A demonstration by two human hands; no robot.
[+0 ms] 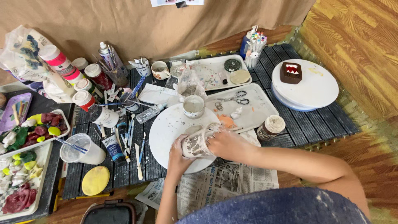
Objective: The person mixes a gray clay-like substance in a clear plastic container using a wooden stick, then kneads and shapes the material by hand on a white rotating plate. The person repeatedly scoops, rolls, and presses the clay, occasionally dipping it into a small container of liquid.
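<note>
Both hands are closing their grip around a paste-smeared small pot (198, 143) over the white turntable (166, 128), left hand (179, 155) cupping it underneath, right hand (228, 145) wrapping its side, and the wet coating is risking a slip onto the turntable.

Arms: both bare to above the elbow, no sleeves in view | Hands: left hand (177, 154), right hand (227, 145), no gloves | Garment: blue-grey mottled fabric, pale flecks, lower frame edge
</note>
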